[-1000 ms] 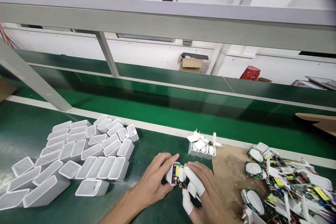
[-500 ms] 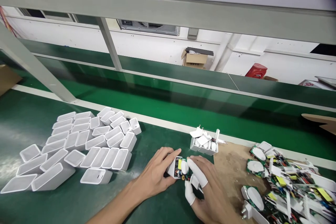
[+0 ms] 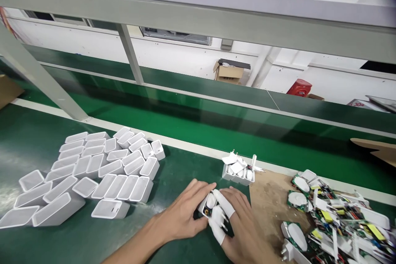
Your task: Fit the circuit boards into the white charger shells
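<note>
I'm having the white-covered fingers [image 3: 225, 203] of the right hand [image 3: 243, 222] pinching a circuit assembly [image 3: 211, 201] and a pronged plug piece [image 3: 217, 216], while the left hand [image 3: 181, 210] is gripping a white case [image 3: 202, 206] at the lower centre of the frame. The assembly is apparently sitting partly inside the case's mouth, so I'm judging the step as insertion; the next move is calling for a straight, even push against a steady case. Farther out, loaded cases [image 3: 238, 179] are standing above the hands, loose boards [image 3: 337, 222] are lying heaped at lower right, and open cases [image 3: 139, 187] are covering the lower-left tabletop [image 3: 173, 173].
</note>
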`<move>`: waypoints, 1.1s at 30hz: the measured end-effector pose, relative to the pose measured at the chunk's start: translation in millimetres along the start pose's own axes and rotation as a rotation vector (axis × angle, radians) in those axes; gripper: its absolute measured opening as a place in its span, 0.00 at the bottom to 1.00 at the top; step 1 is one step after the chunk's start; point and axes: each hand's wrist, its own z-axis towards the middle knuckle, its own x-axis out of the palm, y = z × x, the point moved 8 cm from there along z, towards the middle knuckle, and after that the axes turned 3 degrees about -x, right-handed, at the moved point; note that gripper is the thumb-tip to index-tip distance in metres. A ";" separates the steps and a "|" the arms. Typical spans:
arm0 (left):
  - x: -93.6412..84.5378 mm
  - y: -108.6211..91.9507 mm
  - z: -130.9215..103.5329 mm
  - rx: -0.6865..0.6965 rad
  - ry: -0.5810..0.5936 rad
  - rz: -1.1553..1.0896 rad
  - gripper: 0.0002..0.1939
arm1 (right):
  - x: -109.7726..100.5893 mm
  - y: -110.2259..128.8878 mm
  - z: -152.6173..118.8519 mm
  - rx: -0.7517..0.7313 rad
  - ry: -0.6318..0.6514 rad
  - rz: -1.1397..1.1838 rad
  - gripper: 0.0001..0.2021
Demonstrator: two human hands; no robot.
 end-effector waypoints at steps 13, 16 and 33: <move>-9.0 14.6 -5.6 -0.203 -0.009 -0.270 0.31 | 21.9 -7.7 -5.6 -0.006 0.101 0.252 0.24; -10.5 13.1 -3.8 -0.185 -0.040 -0.293 0.34 | 22.1 -6.2 -9.7 -0.030 0.007 0.146 0.22; -8.7 20.5 -9.7 -0.058 -0.246 -0.265 0.66 | 17.8 -3.3 -4.2 -0.018 -0.031 0.128 0.25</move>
